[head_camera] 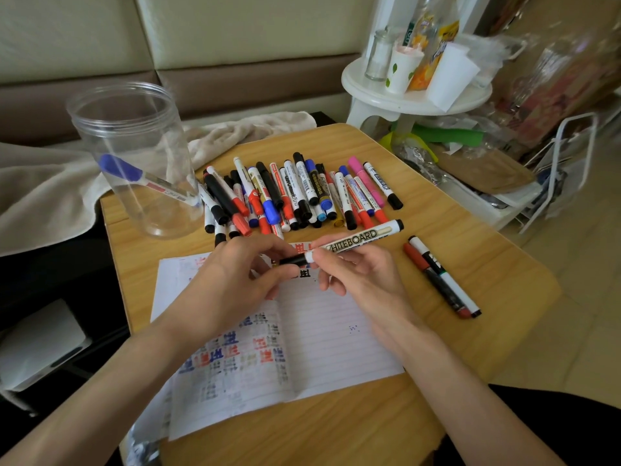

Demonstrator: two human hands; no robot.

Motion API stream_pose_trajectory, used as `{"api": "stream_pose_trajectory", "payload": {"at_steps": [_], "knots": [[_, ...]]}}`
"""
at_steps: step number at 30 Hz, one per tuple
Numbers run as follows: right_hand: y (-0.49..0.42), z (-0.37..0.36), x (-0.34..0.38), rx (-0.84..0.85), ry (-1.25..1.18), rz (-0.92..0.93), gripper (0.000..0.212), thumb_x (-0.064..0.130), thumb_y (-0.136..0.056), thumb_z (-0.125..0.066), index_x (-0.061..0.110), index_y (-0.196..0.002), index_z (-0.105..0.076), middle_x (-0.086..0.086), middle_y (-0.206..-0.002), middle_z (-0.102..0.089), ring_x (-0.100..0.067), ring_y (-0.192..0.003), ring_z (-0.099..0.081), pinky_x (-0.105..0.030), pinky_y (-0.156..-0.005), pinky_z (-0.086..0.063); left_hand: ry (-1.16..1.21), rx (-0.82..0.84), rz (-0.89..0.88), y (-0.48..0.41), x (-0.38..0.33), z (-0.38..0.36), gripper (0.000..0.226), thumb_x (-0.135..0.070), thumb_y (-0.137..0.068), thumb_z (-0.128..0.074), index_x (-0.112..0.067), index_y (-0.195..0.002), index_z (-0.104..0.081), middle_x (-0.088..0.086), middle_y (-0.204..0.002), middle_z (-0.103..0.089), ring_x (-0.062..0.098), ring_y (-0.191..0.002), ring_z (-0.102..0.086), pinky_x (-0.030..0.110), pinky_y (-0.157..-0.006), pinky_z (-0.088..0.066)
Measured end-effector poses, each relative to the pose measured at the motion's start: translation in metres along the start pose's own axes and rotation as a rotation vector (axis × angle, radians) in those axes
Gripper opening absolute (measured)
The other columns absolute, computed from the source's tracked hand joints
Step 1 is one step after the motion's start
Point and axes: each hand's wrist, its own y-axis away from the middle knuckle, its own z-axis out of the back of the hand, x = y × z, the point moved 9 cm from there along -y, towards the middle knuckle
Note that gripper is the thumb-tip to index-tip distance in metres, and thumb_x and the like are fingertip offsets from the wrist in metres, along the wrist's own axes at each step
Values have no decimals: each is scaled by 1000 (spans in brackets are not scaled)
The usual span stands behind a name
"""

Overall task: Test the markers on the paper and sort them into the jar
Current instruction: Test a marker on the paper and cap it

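Over the paper (336, 331), a white black-capped marker (356, 239) reads WHITEBOARD.

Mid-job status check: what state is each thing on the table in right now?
whiteboard marker: held over the paper, black cap at its tip, seating unclear.
left hand: pinches the cap.
right hand: grips the barrel.
jar: upright, lid off.
blue-capped marker: leaning inside the jar.
marker pile: lying capped.
two markers: lying side by side, capped.
paper: flat, partly marked.

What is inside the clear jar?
One blue-capped marker leans slantwise in the jar, cap uppermost. The clear wall hides nothing; only the marker's lower tip is blurred.
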Motion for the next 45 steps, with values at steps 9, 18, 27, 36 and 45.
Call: {"api": "stream_pose_trajectory", "payload": {"at_steps": [9, 18, 27, 36, 45], "knots": [[-4, 23, -1, 19, -111, -155, 37, 41, -85, -79, 25, -118, -77, -11, -89, -62, -13, -68, -52, -28, -71, -44, 88, -32, 38, -1, 6, 7, 12, -23, -95, -68, -27, -106, -66, -15, -86, -70, 13, -65, -67, 30, -63, -58], [-9, 27, 12, -34, 279, 79, 20, 14, -85, -82, 17, -104, -81, 3, -89, -80, -17, -72, -76, -19, -62, -53, 14, -113, 5, 2, 4, 26, 21, -24, -94, -69, -40, -107, -71, -9, -76, -74, 11, -72, -71, 39, -79, -61], [-7, 22, 12, -69, 242, 143, 16, 10, -85, -82, 17, -99, -80, 2, -85, -80, -13, -66, -72, -20, -65, -57, 38, -185, 10, 7, 4, 25, 27, -20, -94, -71, -45, -102, -69, -7, -69, -73, 12, -68, -72, 40, -78, -61], [-22, 5, 18, -6, 222, 174, 26, 15, -87, -81, 15, -113, -77, 4, -105, -80, -13, -100, -75, -30, -84, -61, 139, -109, -63, -6, -21, 55, 18, -31, -87, -71, -24, -104, -73, -10, -97, -75, 11, -96, -72, 34, -87, -60], [-35, -6, 22, -54, 219, 179, 40, 26, -86, -82, 19, -124, -73, 8, -106, -78, -6, -91, -73, -17, -78, -53, 382, -560, -260, -2, -36, 161, 29, -15, -98, -67, 2, -121, -66, 13, -111, -74, 31, -105, -71, 51, -100, -55]]}}
